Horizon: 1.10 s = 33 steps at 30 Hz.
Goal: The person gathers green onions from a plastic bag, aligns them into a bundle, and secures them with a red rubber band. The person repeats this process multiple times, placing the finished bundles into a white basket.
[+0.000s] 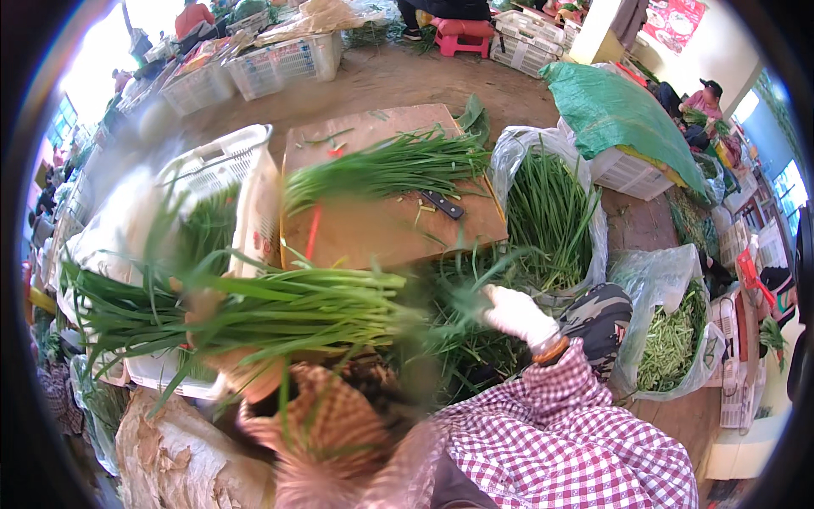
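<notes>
My left hand grips a thick bunch of garlic chives. Its pale cut ends point right and its dark leaf tips trail left across the front of a white plastic crate. To the right, my right hand wears a white glove, and its fingertips pinch a few blurred loose chive leaves. Below that hand lies a heap of loose leaves, between me and a wooden board. Another chive bunch rests on the board, beside a knife with a black handle.
Left of the board stands the white crate with chives inside. To the right are a plastic bag of chives and a bag of cut pieces. A green sheet covers another crate. Other people sit farther off.
</notes>
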Tool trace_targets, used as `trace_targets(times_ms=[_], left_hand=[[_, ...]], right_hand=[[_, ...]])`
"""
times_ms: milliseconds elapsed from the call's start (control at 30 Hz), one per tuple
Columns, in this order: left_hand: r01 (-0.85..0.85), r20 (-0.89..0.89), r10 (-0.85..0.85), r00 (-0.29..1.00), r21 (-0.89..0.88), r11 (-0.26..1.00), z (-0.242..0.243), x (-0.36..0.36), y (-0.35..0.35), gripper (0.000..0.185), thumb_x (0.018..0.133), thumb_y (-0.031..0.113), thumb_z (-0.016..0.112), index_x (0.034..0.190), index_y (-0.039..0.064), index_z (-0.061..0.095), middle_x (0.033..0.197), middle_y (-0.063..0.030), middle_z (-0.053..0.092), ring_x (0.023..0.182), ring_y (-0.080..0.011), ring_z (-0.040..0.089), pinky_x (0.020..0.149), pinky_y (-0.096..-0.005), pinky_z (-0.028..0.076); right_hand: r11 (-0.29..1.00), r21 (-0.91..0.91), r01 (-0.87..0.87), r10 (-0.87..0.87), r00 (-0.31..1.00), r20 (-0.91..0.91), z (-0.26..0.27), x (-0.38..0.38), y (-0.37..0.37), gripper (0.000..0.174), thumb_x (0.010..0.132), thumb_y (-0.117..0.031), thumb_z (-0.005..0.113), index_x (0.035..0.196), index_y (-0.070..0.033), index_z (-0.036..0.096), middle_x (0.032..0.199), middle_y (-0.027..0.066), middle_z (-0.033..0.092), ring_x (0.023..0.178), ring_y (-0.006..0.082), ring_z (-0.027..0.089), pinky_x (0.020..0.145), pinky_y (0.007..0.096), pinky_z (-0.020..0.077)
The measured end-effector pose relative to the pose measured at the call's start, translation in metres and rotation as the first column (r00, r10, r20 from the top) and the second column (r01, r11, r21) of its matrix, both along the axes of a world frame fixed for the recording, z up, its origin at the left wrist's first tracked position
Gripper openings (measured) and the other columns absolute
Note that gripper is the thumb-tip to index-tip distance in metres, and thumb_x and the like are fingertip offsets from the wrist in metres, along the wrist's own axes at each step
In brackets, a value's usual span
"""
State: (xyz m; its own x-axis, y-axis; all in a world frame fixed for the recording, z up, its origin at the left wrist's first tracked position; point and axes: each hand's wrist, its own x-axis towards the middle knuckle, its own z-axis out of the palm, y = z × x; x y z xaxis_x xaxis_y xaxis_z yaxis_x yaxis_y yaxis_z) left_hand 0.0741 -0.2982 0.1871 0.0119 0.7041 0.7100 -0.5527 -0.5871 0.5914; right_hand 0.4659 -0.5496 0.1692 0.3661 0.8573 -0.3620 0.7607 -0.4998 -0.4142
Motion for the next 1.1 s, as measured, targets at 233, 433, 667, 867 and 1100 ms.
trace_targets(times_ms=[233,433,667,867,1100], left_hand=[[0.45,0.412,-0.255,0.875,-0.494,0.744,0.043,0.057,-0.018,0.025,0.091,0.028,0.065,0.09,0.009,0.049,0.082,0.0013,0.042,0.082,-0.0142,0.039,0.084,-0.0332,0.037],[0.452,0.48,-0.229,0.847,-0.422,0.786,0.05,0.078,-0.041,0.016,0.094,0.02,0.06,0.1,0.005,0.055,0.083,-0.0022,0.048,0.083,-0.0162,0.047,0.084,-0.0335,0.041],[0.576,0.593,-0.377,0.711,-0.184,0.797,0.034,0.042,-0.024,0.017,0.093,0.012,0.058,0.108,0.007,0.055,0.077,0.004,0.042,0.072,-0.0105,0.04,0.076,-0.0271,0.033],[0.695,0.564,-0.594,0.573,0.049,0.717,0.045,0.039,-0.036,0.026,0.092,0.012,0.061,0.116,0.01,0.051,0.073,0.0083,0.047,0.066,-0.0049,0.042,0.075,-0.0253,0.034],[0.764,0.503,-0.702,0.504,0.12,0.634,0.066,0.068,-0.047,0.025,0.093,0.012,0.061,0.116,0.011,0.049,0.071,0.0089,0.05,0.063,-0.0037,0.05,0.077,-0.0265,0.036]], right_hand=[[0.475,0.847,-0.239,0.441,0.897,0.006,0.087,-0.093,0.076,0.093,0.069,-0.034,0.081,0.148,-0.008,0.039,0.14,0.0186,0.05,0.128,0.0351,0.048,0.109,0.0466,0.0362],[0.193,0.979,-0.068,0.494,0.869,-0.037,0.063,-0.132,0.133,0.033,0.081,-0.007,0.066,0.114,-0.006,0.062,0.112,0.0112,0.069,0.101,0.0357,0.063,0.091,0.0426,0.0498],[0.752,0.514,0.414,0.337,0.429,-0.838,0.027,-0.079,0.074,0.019,0.096,-0.018,0.059,0.11,-0.007,0.062,0.095,-0.0001,0.063,0.083,0.0165,0.06,0.075,0.0282,0.0494],[0.998,-0.033,-0.061,0.064,0.995,0.071,0.018,-0.011,0.017,0.039,0.091,-0.036,0.064,0.123,-0.013,0.06,0.109,0.0138,0.068,0.104,0.0371,0.064,0.09,0.0436,0.0515],[0.539,0.832,-0.134,0.639,0.709,-0.3,0.079,-0.056,0.101,0.066,0.087,-0.036,0.072,0.142,-0.007,0.049,0.142,0.0136,0.051,0.135,0.0261,0.045,0.114,0.0408,0.0334]])
